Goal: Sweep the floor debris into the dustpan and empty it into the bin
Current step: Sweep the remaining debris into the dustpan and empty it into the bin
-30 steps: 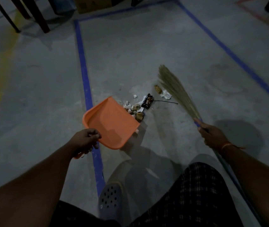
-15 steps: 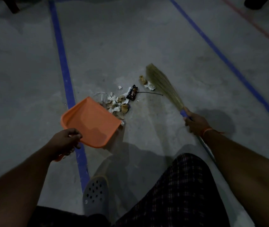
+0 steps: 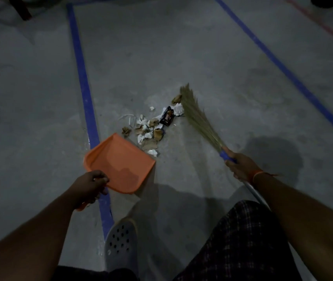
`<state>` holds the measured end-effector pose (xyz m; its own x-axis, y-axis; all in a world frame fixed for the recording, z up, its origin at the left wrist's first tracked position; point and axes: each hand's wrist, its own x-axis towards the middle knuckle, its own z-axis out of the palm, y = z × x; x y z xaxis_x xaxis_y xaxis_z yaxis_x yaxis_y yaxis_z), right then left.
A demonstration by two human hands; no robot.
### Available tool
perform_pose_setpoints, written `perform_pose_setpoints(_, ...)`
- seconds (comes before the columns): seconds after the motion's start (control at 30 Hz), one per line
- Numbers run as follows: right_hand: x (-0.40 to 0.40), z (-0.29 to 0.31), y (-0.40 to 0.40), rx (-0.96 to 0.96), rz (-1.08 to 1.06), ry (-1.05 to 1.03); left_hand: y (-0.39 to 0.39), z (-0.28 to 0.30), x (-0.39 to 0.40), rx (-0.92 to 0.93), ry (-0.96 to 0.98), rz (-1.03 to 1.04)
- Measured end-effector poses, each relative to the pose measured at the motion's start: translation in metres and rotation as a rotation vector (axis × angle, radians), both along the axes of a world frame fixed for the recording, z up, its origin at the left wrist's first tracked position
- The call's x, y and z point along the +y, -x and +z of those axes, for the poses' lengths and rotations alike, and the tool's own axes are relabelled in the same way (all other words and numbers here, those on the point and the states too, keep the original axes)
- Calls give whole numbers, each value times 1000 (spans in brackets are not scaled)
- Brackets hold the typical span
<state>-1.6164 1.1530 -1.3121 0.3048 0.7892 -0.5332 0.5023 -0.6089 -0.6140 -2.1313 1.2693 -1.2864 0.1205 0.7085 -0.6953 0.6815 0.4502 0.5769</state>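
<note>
Here, the left hand [image 3: 89,184] is keeping a clenched grip on the handle of the orange dustpan [image 3: 121,162], which is sitting tilted on the grey floor [image 3: 161,57] with its front lip just beside the debris [image 3: 151,128], a loose heap of white paper scraps, brown bits and a dark wrapper. The right hand [image 3: 240,166] is grasping the broom [image 3: 198,116] at its blue collar, the straw bristles lying against the far side of the heap. A blue tape line [image 3: 82,78] is running under the dustpan toward a grey perforated shoe [image 3: 121,246].
</note>
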Motion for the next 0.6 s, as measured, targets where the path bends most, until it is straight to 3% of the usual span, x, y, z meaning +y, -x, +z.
perform_pose_setpoints(0.6, -49, 9, 29, -235, 684, -125, -35, -26, 24, -74, -21, 53)
